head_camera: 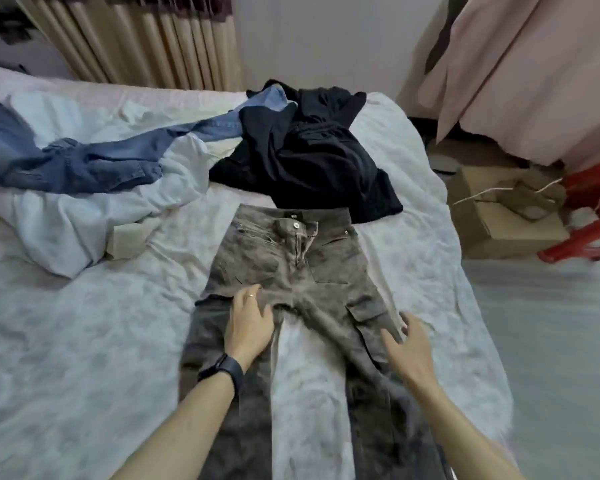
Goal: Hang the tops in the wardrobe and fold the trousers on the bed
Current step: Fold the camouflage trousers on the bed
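Lying flat on the right half of the bed (84,341), the grey cargo trousers (326,271) are facing up, with the waistband at the far end and the two legs running toward the near edge, a strip of bedding showing between them. The left hand (250,323) is pressing down on the left leg just below the crotch, palm flat and fingers straight, gripping nothing; a ring (250,296) is showing on one finger and a dark wristband (227,370) is sitting on the wrist. The right hand (407,348) is reaching over the right leg beside the cargo pocket, fingers spread and relaxed, holding nothing; blur is hiding whether it is touching the cloth.

A heap of black garments (309,157) is lying just beyond the waistband, overlapping its far right corner. Blue jeans (94,164) are sprawling to the far left across a crumpled pale sheet (84,216). A ribbed beige curtain (153,39) is hanging behind the bed. On the floor to the right, a cardboard box (499,220) is sitting beside a red stool (589,216), with pink cloth (534,64) hanging above them.
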Demonstrator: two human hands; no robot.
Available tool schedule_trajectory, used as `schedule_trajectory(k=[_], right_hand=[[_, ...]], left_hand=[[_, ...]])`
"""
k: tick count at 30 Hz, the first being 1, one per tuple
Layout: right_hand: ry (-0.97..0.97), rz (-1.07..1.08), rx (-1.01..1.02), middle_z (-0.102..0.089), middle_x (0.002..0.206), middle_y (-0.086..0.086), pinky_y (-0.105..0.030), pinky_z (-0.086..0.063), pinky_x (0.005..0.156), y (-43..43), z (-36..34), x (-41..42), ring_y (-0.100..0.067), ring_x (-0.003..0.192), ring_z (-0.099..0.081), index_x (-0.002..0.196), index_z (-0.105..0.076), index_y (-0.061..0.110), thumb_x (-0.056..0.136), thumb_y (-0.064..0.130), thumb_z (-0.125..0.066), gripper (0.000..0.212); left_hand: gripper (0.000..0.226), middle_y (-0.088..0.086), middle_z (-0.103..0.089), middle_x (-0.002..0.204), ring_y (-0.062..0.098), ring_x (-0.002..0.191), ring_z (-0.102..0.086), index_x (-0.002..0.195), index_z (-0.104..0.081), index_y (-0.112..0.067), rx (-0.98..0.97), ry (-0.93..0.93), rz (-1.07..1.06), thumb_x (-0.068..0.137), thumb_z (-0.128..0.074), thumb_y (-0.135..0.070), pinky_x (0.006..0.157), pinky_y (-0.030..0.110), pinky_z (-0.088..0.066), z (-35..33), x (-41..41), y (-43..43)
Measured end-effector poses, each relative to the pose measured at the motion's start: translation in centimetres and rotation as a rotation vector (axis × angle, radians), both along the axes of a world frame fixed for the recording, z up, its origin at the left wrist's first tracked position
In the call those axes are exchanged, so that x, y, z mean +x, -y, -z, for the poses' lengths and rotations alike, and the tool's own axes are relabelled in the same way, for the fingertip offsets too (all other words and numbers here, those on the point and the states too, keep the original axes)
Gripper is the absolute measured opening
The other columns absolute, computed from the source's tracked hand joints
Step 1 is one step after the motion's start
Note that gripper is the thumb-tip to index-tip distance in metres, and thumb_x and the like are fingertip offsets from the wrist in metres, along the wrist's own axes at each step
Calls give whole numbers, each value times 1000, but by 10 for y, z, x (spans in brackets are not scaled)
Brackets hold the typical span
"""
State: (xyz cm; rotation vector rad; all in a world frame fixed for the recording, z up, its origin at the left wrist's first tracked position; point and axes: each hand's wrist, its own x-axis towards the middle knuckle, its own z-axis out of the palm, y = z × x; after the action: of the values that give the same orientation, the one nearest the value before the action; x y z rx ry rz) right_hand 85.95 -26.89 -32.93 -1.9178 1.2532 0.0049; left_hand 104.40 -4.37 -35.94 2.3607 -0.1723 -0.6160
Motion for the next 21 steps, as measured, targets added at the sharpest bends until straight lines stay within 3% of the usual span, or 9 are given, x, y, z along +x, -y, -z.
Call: schedule_trajectory(k=[2, 5, 9, 11, 13, 15, 18, 21], right_hand=[[-105, 94, -17, -59, 130, -17, -48, -46, 98, -19, 26, -67, -37, 121, -55, 123, -54, 13, 91, 18, -69, 35], [-348, 182, 60, -56, 137, -19, -50, -39, 109, -42, 55, -173, -37, 129, -50, 140, -50, 5, 90, 24, -70, 56], [-601, 130, 183, -44, 154, -16, -47, -32, 116, -53, 78, -274, -36, 141, -40, 153, -34, 7, 92, 41, -69, 79], [-577, 145, 309, -39, 157, -16, -48, -32, 116, -54, 89, -300, -36, 143, -39, 157, -26, 7, 93, 39, -70, 85], [-524, 142, 422, -47, 151, -16, -49, -40, 112, -56, 99, -327, -36, 136, -48, 154, -32, 7, 92, 35, -72, 79], [-512, 75, 386, -60, 138, -14, -48, -46, 105, -56, 108, -352, -34, 126, -57, 144, -47, 9, 91, 34, -73, 64], [-483, -35, 319, -66, 125, -14, -47, -48, 100, -61, 115, -375, -34, 120, -59, 129, -61, 9, 92, 37, -70, 47], [-431, -137, 322, -65, 115, -9, -44, -50, 93, -66, 113, -388, -32, 111, -60, 119, -61, 12, 96, 36, -65, 34]], left_hand=[[45, -5, -34, 153, 18, 130, -47, 147, -42, -25, 32, -118, 47, 103, -49, -31, 98, 32, -46, 31, -72, -10], [38, -6, -41, 148, 16, 126, -50, 141, -45, -26, 65, -318, 113, 103, -48, -31, 98, 33, -49, 59, -180, -19], [44, -1, -44, 148, 21, 126, -52, 145, -42, -21, 109, -574, 177, 103, -47, -32, 100, 36, -48, 65, -287, -18], [49, 3, -42, 147, 24, 125, -53, 147, -41, -17, 134, -621, 157, 102, -50, -34, 100, 33, -48, 68, -315, -16], [45, 5, -42, 145, 24, 125, -52, 142, -46, -16, 177, -566, 139, 102, -51, -36, 100, 31, -44, 73, -341, -14], [38, 7, -48, 138, 24, 121, -53, 133, -52, -15, 188, -535, 153, 102, -53, -38, 100, 32, -44, 82, -363, -14], [46, 6, -52, 135, 25, 122, -55, 136, -49, -13, 123, -596, 139, 100, -58, -39, 97, 31, -45, 91, -395, -19], [25, 4, -61, 108, 25, 104, -59, 107, -55, -13, 95, -587, 183, 101, -56, -37, 91, 36, -46, 97, -419, -26]])
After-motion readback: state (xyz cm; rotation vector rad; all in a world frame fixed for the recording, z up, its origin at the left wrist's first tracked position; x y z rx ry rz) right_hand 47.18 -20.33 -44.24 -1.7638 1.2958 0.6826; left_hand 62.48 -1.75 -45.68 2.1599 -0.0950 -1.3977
